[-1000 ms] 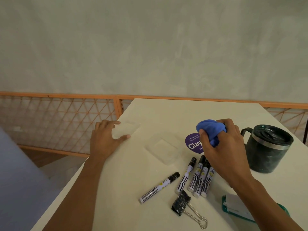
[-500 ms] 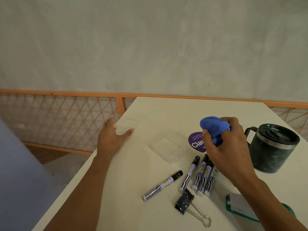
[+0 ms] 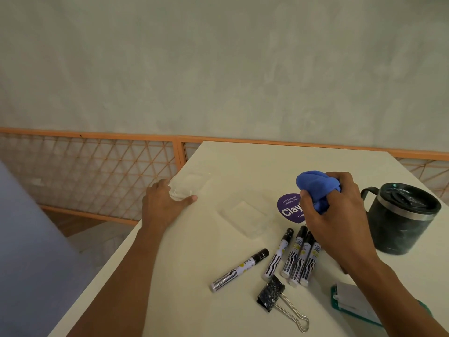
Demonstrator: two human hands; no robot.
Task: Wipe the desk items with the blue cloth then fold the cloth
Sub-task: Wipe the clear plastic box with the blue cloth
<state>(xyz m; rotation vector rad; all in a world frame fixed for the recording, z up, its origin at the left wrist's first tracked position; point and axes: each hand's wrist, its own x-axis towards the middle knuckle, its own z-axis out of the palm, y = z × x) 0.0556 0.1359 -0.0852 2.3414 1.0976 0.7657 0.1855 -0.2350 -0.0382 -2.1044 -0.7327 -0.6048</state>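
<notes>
Right hand [image 3: 340,215] is clamped on the blue cloth [image 3: 315,186], bunched into a wad just above the purple sticker [image 3: 289,210], probably to make a firm wiping pad. Left hand [image 3: 162,207] sits at the table [image 3: 243,161] edge, thumb and fingers flanking a clear plastic piece [image 3: 189,188], likely steadying it. Can't tell if it grips or only rests. Markers [image 3: 298,259], binder clip [image 3: 272,294] and mug [image 3: 403,220] are nearby. Sticker text is half covered, the right arm cuts off a teal item [image 3: 352,302], and a clear tray [image 3: 245,217] is barely visible.

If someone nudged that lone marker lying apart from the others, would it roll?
Probably: the lone marker looks round-bodied and lies flat on the smooth table, so a sideways push would likely roll it. It seems stiff and light, being slim plastic.
</notes>
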